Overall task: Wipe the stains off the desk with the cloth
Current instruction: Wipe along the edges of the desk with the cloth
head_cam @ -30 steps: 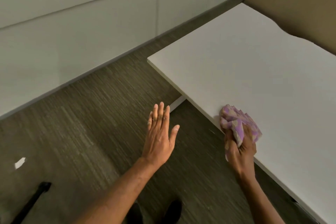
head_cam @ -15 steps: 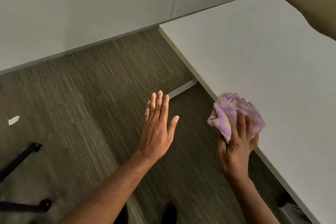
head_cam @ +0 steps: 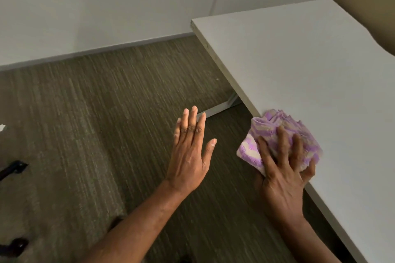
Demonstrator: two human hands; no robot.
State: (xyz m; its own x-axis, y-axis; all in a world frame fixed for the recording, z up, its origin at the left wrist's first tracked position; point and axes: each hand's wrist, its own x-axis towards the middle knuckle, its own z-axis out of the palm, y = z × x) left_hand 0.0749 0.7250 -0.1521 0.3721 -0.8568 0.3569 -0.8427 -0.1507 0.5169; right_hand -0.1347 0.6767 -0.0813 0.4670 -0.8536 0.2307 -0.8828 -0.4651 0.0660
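At the near edge of the white bench [head_cam: 299, 66], a bunched purple-and-cream cloth [head_cam: 275, 132] lies partly on the surface, one corner hanging past the rim. Of the two hands, the right hand [head_cam: 284, 175] presses down on the cloth, fingers spread and curled into its folds. Well apart, the left hand [head_cam: 189, 156] hovers flat and empty over the carpet [head_cam: 85, 124], fingers straight and together.

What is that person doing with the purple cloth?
They are cleaning a white desk. The right hand presses a bunched purple cloth onto the desk's near edge, fingers spread over it. The left hand is open and empty, held above the carpet. No stains show clearly.
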